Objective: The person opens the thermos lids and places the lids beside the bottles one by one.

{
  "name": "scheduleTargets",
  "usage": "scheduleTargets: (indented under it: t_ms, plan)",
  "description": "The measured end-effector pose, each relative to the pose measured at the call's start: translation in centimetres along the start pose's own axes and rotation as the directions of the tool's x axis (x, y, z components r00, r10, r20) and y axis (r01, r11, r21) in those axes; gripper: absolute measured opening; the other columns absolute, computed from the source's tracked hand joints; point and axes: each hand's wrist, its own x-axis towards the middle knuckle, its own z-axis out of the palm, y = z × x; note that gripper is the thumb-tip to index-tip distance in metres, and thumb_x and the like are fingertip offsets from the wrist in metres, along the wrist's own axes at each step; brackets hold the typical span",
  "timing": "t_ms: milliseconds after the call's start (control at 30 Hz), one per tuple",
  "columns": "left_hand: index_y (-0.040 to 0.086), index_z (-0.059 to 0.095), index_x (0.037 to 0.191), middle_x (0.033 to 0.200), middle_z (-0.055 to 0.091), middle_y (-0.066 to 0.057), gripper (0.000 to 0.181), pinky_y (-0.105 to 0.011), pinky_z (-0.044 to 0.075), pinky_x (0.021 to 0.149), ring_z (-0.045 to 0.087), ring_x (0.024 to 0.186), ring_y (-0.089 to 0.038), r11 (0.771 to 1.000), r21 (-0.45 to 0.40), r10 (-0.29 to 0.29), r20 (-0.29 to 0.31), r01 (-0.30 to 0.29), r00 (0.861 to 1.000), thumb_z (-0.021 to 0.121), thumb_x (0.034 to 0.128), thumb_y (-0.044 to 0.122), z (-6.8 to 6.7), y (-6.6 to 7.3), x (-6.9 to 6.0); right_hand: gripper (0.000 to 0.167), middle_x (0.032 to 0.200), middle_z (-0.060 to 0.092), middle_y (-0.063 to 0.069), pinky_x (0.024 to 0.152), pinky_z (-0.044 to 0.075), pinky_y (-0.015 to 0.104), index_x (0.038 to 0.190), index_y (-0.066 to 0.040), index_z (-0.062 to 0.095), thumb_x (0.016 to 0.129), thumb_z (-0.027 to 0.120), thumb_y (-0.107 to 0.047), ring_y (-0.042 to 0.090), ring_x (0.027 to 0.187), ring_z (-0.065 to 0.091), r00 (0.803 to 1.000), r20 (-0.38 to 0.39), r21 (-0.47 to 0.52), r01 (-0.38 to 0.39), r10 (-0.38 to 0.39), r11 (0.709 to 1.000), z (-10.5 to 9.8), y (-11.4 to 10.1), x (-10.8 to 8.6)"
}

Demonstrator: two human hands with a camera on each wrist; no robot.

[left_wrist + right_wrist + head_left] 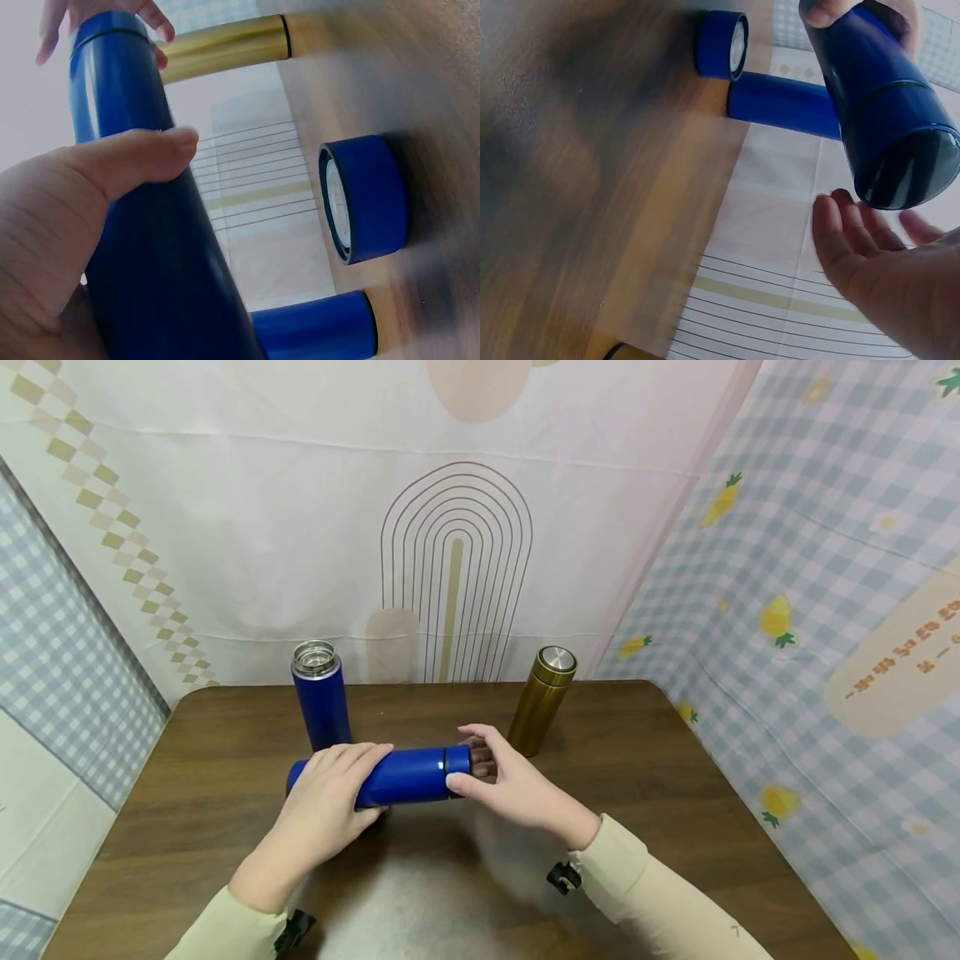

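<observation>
My left hand [327,793] grips a blue thermos [408,775] round its body and holds it sideways above the table, the capped end toward the right. Around that lid end hovers my right hand [517,781], its fingers loosely spread; in the right wrist view the fingers [855,232] stand just off the lid's dark top. A second blue thermos [322,706] stands upright without a lid, its steel mouth showing. Its loose blue lid [367,199] sits on the table, mostly hidden in the head view behind the held thermos and left hand.
A gold thermos [542,702] with a silver-topped lid stands upright at the back right of the brown wooden table [637,777]. A white patterned cloth [300,527] hangs behind the table, and a checked cloth [750,552] hangs on the right.
</observation>
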Motion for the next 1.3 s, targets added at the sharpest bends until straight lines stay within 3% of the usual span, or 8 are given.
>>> scheduleTargets:
  t_ms: [233, 467, 733, 1100, 1300]
  plan:
    - [0.009, 0.055, 0.133, 0.121, 0.060, -0.009, 0.079, -0.051, 0.040, 0.095, 0.054, 0.110, -0.030, 0.999, 0.044, 0.034, -0.077, -0.031, 0.996, 0.088, 0.0620, 0.019, 0.23, 0.10, 0.08, 0.058, 0.118, 0.056, 0.002, 0.084, 0.051, 0.034, 0.138, -0.022, 0.040, 0.091, 0.060, -0.050, 0.017, 0.100, 0.058, 0.996, -0.008, 0.038, -0.086, 0.087, 0.996, -0.08, 0.34, 0.07]
    - [0.010, 0.055, 0.133, 0.121, 0.060, -0.010, 0.080, -0.052, 0.041, 0.094, 0.054, 0.109, -0.031, 0.999, 0.046, 0.031, -0.083, -0.028, 0.996, 0.089, 0.0610, 0.019, 0.29, 0.23, 0.00, 0.052, 0.113, 0.059, 0.005, 0.074, 0.055, 0.034, 0.130, -0.022, 0.048, 0.089, 0.065, -0.048, 0.020, 0.095, 0.062, 0.994, 0.023, 0.114, -0.109, 0.107, 0.988, -0.10, 0.22, 0.12]
    - [0.010, 0.056, 0.133, 0.121, 0.061, -0.009, 0.079, -0.052, 0.041, 0.093, 0.054, 0.109, -0.032, 0.999, 0.046, 0.025, -0.080, -0.022, 0.996, 0.089, 0.0616, 0.020, 0.36, 0.14, -0.02, 0.049, 0.111, 0.061, 0.006, 0.079, 0.054, 0.034, 0.127, -0.020, 0.049, 0.088, 0.069, -0.041, 0.021, 0.096, 0.061, 0.997, 0.024, 0.130, -0.077, 0.075, 0.989, -0.05, 0.03, 0.04]
    - [0.010, 0.055, 0.133, 0.122, 0.061, -0.006, 0.078, -0.050, 0.040, 0.094, 0.055, 0.111, -0.027, 0.997, -0.070, -0.033, -0.010, 0.032, 0.999, 0.088, 0.0630, 0.022, 0.44, -0.09, -0.46, 0.063, 0.128, 0.048, -0.001, 0.086, 0.053, 0.036, 0.136, -0.034, 0.040, 0.084, 0.075, -0.034, 0.020, 0.104, 0.058, 0.996, 0.057, -0.013, 0.070, -0.070, 0.997, -0.20, 0.16, -0.29]
    - [0.011, 0.055, 0.134, 0.123, 0.061, -0.005, 0.079, -0.049, 0.040, 0.094, 0.054, 0.112, -0.027, 0.995, -0.089, -0.045, 0.008, 0.046, 0.999, 0.088, 0.0636, 0.023, 0.50, -0.05, -0.48, 0.070, 0.132, 0.045, -0.001, 0.088, 0.052, 0.043, 0.140, -0.035, 0.037, 0.083, 0.077, -0.031, 0.021, 0.109, 0.056, 0.996, 0.059, 0.014, 0.062, -0.063, 0.998, -0.27, 0.25, -0.29]
